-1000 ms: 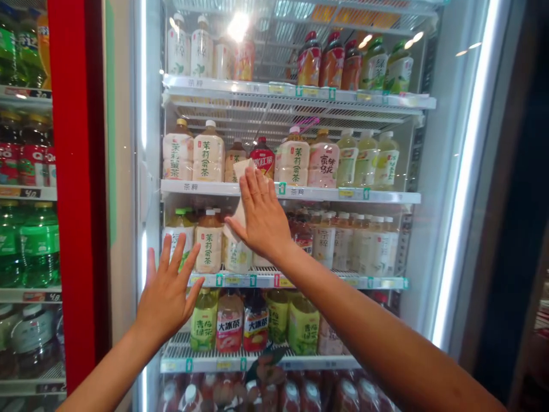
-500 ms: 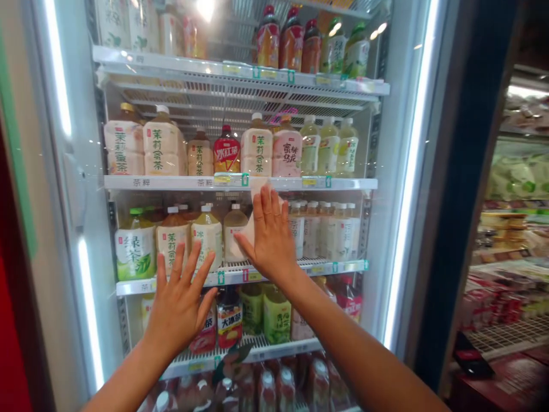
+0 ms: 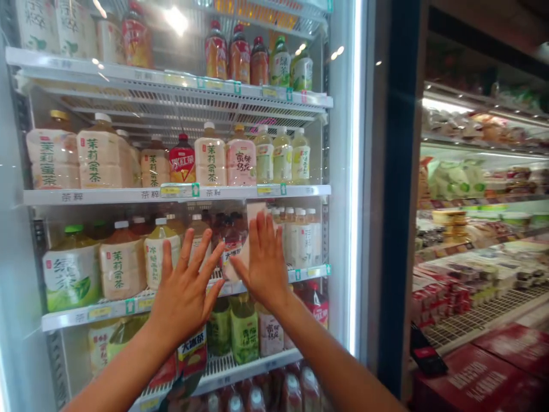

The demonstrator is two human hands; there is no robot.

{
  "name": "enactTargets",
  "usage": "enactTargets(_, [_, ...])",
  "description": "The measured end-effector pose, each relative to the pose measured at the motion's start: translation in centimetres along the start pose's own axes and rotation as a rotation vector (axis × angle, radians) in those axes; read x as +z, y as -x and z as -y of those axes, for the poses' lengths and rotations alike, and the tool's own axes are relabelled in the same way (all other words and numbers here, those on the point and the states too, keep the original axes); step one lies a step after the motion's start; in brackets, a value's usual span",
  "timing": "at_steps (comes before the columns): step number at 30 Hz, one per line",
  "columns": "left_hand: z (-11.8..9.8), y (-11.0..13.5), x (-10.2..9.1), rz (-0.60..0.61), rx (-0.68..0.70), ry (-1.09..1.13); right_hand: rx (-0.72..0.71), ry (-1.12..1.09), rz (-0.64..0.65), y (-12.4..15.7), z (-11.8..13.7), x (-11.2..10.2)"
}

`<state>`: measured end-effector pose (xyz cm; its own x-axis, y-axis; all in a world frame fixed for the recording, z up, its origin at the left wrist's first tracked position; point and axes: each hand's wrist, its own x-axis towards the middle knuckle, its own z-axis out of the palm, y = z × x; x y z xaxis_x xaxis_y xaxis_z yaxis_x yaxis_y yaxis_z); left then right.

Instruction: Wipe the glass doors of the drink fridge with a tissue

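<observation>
My right hand [image 3: 266, 266] lies flat, fingers close together, over a thin white cloth [image 3: 256, 210] pressed to the cooler's glass door. Strips of the cloth show above the fingertips and below the thumb; the rest is under the hand. To its left, my left hand [image 3: 184, 292] is spread wide and holds nothing. It is at the glass, though I cannot tell whether its palm touches. Behind the glass stand several tea bottles, among them a large green-capped bottle [image 3: 72, 270] and a pink-labelled bottle [image 3: 241, 157].
A lit door edge [image 3: 355, 171] and a dark upright frame [image 3: 397, 189] border the cooler on the right. Beyond them is an open chilled display with packaged food [image 3: 457, 177], a wire shelf [image 3: 463, 320] and dark red boxes [image 3: 480, 372].
The view has turned right, showing more of the neighbouring display. Against the shelves, both hands have moved right; the right hand and cloth are also slightly lower.
</observation>
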<state>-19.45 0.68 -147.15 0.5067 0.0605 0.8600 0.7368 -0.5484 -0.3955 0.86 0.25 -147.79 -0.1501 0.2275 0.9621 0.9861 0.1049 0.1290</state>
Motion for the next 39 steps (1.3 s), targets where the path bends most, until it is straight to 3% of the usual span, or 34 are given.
enactTargets(2, [-0.9, -1.7, 0.3, -0.024, 0.022, -0.002, 0.024, -0.007, -0.038, -3.5, -1.5, -0.5])
enactTargets(4, [-1.7, -2.6, 0.7, -0.036, 0.027, 0.001, 0.05, -0.02, -0.049, -2.8, -2.0, -0.6])
enactTargets(9, [-3.4, -2.7, 2.1, -0.006, 0.072, 0.013, 0.054, 0.019, -0.003, 8.7, -2.3, 0.0])
enactTargets(11, [-4.2, -3.4, 2.7, -0.014, 0.11, 0.016, 0.012, 0.052, 0.031, 10.1, -4.0, -0.3])
enactTargets(13, [-5.2, -4.7, 3.2, -0.04, 0.136, 0.018, 0.01, 0.076, 0.039, 7.8, -6.8, -1.0])
enactTargets(17, [-7.3, -7.6, 4.0, -0.07, 0.139, 0.012, 0.086, 0.096, -0.024, -1.0, -12.5, -2.9])
enactTargets(19, [-8.0, -8.2, 4.3, -0.07, 0.124, 0.009, 0.102, 0.08, -0.038, -2.1, -13.5, -3.2])
enactTargets(21, [-8.3, -7.9, 4.5, -0.06, 0.11, 0.013, 0.12, 0.059, -0.031, 0.4, -13.0, -2.9])
enactTargets(24, [-8.2, -7.0, 4.7, -0.045, 0.119, 0.019, 0.134, 0.054, 0.012, 7.3, -11.1, -2.1])
enactTargets(26, [-8.1, -6.8, 5.0, -0.042, 0.139, 0.012, 0.109, 0.064, 0.044, 9.9, -10.8, -1.9])
enactTargets(28, [-8.1, -7.2, 5.2, -0.043, 0.149, 0.001, 0.092, 0.084, 0.057, 8.8, -12.1, -2.2])
enactTargets(33, [-8.1, -8.8, 5.4, -0.066, 0.148, -0.006, 0.186, 0.097, -0.042, -1.4, -17.4, -3.6])
enactTargets(35, [-7.8, -8.3, 5.3, -0.066, 0.14, -0.003, 0.207, 0.078, -0.072, -1.7, -16.7, -3.5])
enactTargets(36, [-7.6, -7.7, 5.1, -0.061, 0.131, -0.006, 0.212, 0.073, -0.067, -0.3, -15.4, -3.2])
enactTargets(39, [-6.4, -4.7, 4.4, -0.042, 0.109, -0.024, 0.135, 0.071, 0.0, 7.9, -9.0, -1.4])
